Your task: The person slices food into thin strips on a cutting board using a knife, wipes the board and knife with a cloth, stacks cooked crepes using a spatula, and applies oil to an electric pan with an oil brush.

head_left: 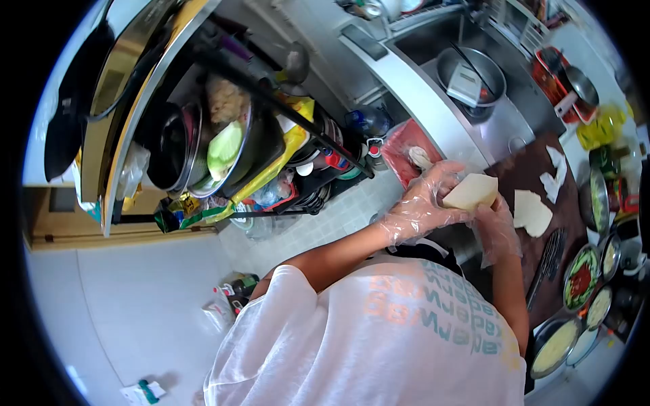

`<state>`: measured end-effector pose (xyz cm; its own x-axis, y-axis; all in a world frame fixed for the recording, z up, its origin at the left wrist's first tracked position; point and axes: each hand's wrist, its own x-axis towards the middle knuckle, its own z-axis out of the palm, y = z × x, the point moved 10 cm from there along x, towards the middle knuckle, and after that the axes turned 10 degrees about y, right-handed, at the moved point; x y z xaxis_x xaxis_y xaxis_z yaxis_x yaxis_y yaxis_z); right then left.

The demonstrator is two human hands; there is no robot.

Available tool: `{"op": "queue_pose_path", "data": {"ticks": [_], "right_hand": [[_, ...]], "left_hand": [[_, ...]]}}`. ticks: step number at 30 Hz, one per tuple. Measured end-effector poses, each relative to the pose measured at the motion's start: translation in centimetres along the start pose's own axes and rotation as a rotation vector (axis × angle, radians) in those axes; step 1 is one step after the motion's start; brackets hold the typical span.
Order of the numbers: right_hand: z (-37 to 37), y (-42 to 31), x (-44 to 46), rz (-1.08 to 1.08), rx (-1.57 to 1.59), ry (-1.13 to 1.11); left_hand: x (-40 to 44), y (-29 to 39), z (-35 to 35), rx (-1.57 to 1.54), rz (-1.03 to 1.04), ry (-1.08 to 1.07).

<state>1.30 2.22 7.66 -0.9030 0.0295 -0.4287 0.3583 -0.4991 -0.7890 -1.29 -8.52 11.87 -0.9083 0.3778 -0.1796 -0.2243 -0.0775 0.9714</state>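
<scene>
We stretch our left forearm (338, 252) on a long slant forward and to our right, while our right forearm (510, 291) reaches almost straight ahead. Our gloved left hand (421, 203) and right hand (496, 223) sit close together before us, both curled in a grip.

The underside of the pale block (470, 192) is out of sight, and some fingers of the hands (left (428, 203), right (495, 222)) are hidden around it. The white shirt (305, 352) runs off the lower edge, its lettering (433, 308) too blurred to read fully. Markings on the white device (466, 82) in the steel pan (499, 71) are too small to tell.
</scene>
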Motion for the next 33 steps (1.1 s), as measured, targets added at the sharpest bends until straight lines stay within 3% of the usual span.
{"op": "queue_pose_path", "data": {"ticks": [4,9,11,17,25,30,33], "right_hand": [[4.3,1.7,1.7,0.079,-0.073,0.062],[14.4,-0.4,1.9,-0.005,-0.064,-0.176],[17.8,-2.0,1.8,-0.049,-0.118,-0.165],[28.7,-10.8,-1.4,-0.477,-0.216,-0.221],[43.5,-21.6,-7.3,-0.874,-0.405,-0.439],[48.5,-23.5,-6.0,-0.973,-0.41,-0.493],[51.1,-22.8,-4.6,-0.898,-0.515,-0.566]], "left_hand": [[-0.9,0.7,-6.0,-0.168,-0.008,0.082],[-3.7,3.3,-14.2,-0.34,0.036,0.205],[-4.9,4.4,-17.2,-0.318,0.065,0.267],[-8.4,5.2,-23.9,-0.242,0.116,0.381],[-11.4,2.6,-27.9,-0.268,0.022,0.42],[-10.9,1.7,-27.7,-0.287,-0.016,0.392],[-10.9,1.4,-27.6,-0.258,-0.019,0.352]]}}
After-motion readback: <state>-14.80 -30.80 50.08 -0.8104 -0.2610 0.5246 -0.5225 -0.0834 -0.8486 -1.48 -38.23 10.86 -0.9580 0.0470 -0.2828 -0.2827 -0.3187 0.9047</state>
